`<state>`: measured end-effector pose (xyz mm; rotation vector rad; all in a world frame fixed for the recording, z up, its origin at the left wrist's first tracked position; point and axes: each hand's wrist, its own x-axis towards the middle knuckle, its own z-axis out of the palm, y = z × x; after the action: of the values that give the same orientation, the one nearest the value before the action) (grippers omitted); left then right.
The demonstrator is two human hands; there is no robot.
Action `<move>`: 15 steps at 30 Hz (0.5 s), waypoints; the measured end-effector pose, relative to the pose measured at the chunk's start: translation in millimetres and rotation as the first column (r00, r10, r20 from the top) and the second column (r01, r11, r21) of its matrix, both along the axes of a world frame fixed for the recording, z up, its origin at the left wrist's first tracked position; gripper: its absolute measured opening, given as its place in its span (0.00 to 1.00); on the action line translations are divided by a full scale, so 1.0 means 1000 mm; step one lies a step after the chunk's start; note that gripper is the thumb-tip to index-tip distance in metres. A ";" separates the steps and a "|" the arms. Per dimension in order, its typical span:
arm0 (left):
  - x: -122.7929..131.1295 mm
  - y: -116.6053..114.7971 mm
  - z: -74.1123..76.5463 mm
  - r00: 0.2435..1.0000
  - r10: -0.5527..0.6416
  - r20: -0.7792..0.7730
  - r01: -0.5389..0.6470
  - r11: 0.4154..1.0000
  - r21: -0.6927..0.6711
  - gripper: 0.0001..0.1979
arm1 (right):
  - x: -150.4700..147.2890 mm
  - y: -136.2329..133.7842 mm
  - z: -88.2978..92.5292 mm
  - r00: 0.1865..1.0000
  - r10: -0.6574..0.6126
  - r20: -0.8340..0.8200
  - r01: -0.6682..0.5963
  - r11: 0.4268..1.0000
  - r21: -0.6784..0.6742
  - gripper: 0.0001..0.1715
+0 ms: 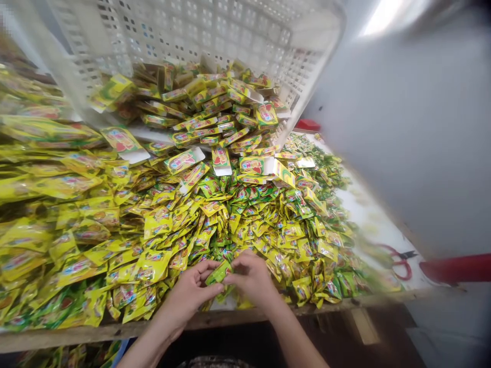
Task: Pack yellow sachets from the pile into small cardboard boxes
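Note:
My left hand (190, 295) and my right hand (251, 278) meet near the table's front edge. Both pinch a small yellow-green sachet (218, 273) between their fingers. Around them lies a big heap of yellow and green sachets (192, 225) that covers the table. Behind the heap a tilted white plastic crate (215, 36) holds several flat yellow cartons (215, 110), and some cartons (184, 160) have slid out onto the heap.
A wooden table edge (345, 302) runs along the front. Red-handled scissors (397, 259) lie on the white tabletop at the right. A red object (456, 268) juts in at the right edge, another red thing (307, 124) sits by the crate. A grey wall (414, 133) stands to the right.

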<state>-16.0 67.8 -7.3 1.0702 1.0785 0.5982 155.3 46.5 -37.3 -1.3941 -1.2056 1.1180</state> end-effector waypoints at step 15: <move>0.000 0.000 -0.018 0.989 0.145 0.041 -0.150 0.975 0.165 0.10 | -0.011 -0.008 0.003 0.978 0.079 -0.191 -0.069 0.996 0.055 0.25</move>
<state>-16.5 67.6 -25.6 1.1294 1.1038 0.8334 144.6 38.8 -34.6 -1.1833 -1.1438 1.2386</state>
